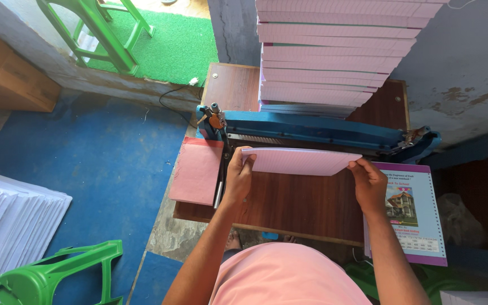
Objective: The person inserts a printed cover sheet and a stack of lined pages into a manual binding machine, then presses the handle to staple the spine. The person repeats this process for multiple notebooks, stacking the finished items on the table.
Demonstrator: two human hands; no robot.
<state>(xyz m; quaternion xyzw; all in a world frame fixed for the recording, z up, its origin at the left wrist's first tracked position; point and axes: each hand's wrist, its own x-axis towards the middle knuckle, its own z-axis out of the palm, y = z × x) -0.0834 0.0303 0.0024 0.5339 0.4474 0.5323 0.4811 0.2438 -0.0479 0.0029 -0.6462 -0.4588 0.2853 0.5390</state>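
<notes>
Blue flooring and a grey plastered wall frame a dark wooden surface [306, 203] seen from above, with a long blue punching machine [317, 129] bolted across its far half. Behind the machine rises a tall stack of ruled pink paper pads [334, 51], leaning slightly to the right. The person's left hand [238, 176] is closed on the left end of a thin bundle of ruled pink sheets [300, 161], thumb on top and fingers beneath, while the right hand [369, 182] pinches the bundle's right corner in the same way. The bundle is held level just above the wood, its far edge lying along the front of the machine. A pink block of paper [197, 170] sits at the left end of the surface, just beside the left hand, hanging partly over the edge. To the right, touching the right wrist, lies a pile of purple-bordered printed covers [419, 214] with a row of punched holes down one side. White paper stacks [12, 220] and a green plastic stool [46, 277] stand on the floor at lower left; a cardboard box [12, 76] rests farther back.
</notes>
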